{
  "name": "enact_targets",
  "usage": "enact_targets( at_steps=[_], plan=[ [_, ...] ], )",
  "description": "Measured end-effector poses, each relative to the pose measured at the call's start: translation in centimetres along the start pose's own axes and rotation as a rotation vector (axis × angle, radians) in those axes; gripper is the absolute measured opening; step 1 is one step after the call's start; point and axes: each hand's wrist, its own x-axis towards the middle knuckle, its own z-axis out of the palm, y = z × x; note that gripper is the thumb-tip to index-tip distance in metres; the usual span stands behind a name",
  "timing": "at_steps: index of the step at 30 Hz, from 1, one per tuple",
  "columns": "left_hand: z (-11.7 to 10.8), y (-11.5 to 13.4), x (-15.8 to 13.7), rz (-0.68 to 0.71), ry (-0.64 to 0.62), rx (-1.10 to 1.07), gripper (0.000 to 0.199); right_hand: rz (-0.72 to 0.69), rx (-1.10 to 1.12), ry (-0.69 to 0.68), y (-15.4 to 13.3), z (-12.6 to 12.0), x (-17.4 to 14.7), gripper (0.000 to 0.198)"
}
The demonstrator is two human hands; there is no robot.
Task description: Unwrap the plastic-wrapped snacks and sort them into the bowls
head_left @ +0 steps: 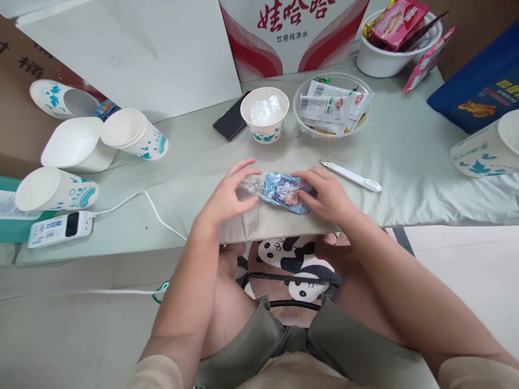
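A blue snack packet [284,192] with clear crinkled plastic [252,185] at its left end lies near the front edge of the cloth-covered table. My left hand [229,194] is at the clear plastic end, its fingers and thumb spread apart. With thumb and fingers, my right hand [326,194] grips the right end of the packet. Just beyond that hand rests a white utility knife [352,176]. Behind the packet stands a patterned paper bowl [265,121] containing crumpled clear plastic.
A black phone [231,120] lies behind the bowl. A clear bowl [298,116] of white sachets and a white tub [375,60] of snacks stand farther right. Paper cups [154,143] and a power strip [60,229] with a white cable [152,202] occupy the left.
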Motion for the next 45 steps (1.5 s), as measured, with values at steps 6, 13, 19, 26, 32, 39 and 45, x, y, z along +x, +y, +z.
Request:
enact_targets(
  at_steps=[6,13,19,26,32,39,45],
  plan=[
    [0.5,-1.2,0.3,-0.083,-0.055,0.056,0.019,-0.006,0.12,0.041,0.0,-0.5,0.2,0.022],
    [0.3,-0.5,0.6,-0.13,0.093,0.007,0.012,0.144,0.259,0.132,-0.4,-1.4,-0.3,0.01],
    [-0.1,-0.1,0.0,-0.082,0.215,-0.121,0.009,0.272,0.704,0.216,-0.4,-1.9,-0.7,0.007],
    [0.7,-0.4,0.5,-0.208,0.401,-0.353,0.012,0.323,0.494,0.111,-0.6,-2.8,-1.2,0.014],
    [1.3,-0.9,1.3,-0.322,0.48,-0.375,0.014,0.252,-0.158,0.323,0.7,-3.1,-1.2,0.013],
    [1.3,0.4,1.7,-0.402,0.563,-0.486,0.015,-0.333,-0.11,0.453,-4.6,-0.5,-0.7,0.02],
    [1.0,0.5,1.2,-0.266,0.552,-0.544,0.023,-0.149,-0.259,-0.109,-7.0,3.5,1.3,0.053]
  ],
)
